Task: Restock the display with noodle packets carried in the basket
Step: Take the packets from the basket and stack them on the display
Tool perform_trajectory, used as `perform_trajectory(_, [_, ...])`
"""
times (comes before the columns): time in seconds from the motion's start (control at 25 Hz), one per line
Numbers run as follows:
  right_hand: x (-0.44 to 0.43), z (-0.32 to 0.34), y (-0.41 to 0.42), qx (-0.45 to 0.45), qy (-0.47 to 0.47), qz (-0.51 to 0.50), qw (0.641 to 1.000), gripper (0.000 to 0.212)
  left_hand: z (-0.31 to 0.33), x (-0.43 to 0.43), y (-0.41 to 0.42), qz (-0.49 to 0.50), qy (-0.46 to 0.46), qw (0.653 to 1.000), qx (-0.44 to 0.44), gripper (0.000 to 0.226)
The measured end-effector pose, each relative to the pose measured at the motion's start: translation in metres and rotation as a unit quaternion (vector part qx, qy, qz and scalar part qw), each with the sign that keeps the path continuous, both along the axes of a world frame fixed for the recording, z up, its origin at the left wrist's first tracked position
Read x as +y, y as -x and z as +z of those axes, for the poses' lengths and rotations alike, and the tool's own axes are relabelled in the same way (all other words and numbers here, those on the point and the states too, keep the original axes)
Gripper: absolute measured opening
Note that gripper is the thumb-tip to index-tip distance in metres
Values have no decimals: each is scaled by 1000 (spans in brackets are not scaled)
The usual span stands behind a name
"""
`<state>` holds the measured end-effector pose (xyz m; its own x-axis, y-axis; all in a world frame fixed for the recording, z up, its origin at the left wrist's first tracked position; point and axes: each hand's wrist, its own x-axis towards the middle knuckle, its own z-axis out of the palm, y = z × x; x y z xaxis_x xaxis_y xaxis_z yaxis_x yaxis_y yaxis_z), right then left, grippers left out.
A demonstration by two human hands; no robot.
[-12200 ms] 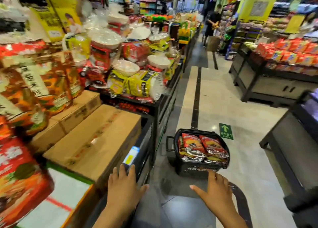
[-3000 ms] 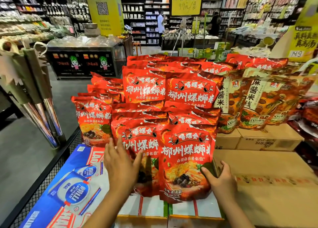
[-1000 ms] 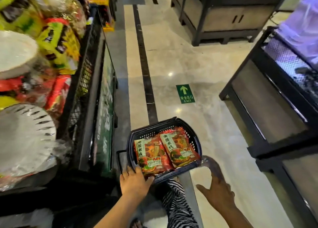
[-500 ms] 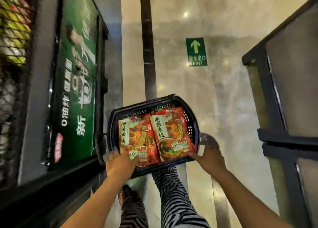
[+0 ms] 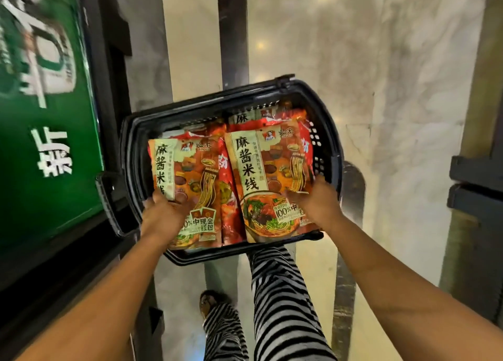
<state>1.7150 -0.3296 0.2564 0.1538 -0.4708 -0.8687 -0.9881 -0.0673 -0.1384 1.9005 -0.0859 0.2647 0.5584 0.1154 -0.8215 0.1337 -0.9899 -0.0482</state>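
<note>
A black plastic basket (image 5: 326, 132) stands on the floor in front of my feet. Two orange-red noodle packets lie side by side on top of others inside it. My left hand (image 5: 166, 213) grips the lower end of the left noodle packet (image 5: 196, 175). My right hand (image 5: 317, 200) grips the lower right edge of the right noodle packet (image 5: 266, 170). Red packets show underneath and between them.
The display stand's green side panel (image 5: 46, 115) with white lettering and its black frame rise close on the left. Another dark stand (image 5: 479, 175) is at the right edge. Polished marble floor (image 5: 381, 74) lies beyond the basket; my striped trouser legs (image 5: 275, 300) are below it.
I have bent closer over the basket. Both hands have moved from the basket's near rim onto the two top packets and taken hold of them.
</note>
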Motion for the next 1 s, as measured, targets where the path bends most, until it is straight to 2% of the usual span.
perform_trajectory(0.08, [2,-9,-8,5,2,0,1000,116,-13,0,-2,64,20,998,-16,122])
perform_trajectory(0.16, [5,-14,-16,24,11,-8,1000,116,-25,1,-3,115,27,993,-24,118])
perform_trajectory(0.32, [7,-24,-17,25,28,-60,998,114,-35,2,-1,130,-6,990,-59,117])
perform_trajectory(0.44, [14,-25,-18,23,55,-78,995,118,-31,-1,3,151,27,984,-91,99])
perform_trajectory(0.56, [23,-21,-22,12,93,-90,992,134,-28,6,-1,183,77,978,-71,80])
perform_trajectory(0.6, [24,-18,-23,9,91,-90,992,133,-25,10,-3,195,104,973,-63,69])
perform_trajectory(0.72, [25,-18,-18,-14,98,-86,991,115,-16,21,-3,227,160,960,-44,45])
perform_trajectory(0.8, [30,-14,-17,-10,130,-84,988,113,-5,26,1,228,194,953,-42,35])
perform_trajectory(1.0, [45,-13,-19,8,164,-47,985,100,10,47,21,250,206,945,-39,34])
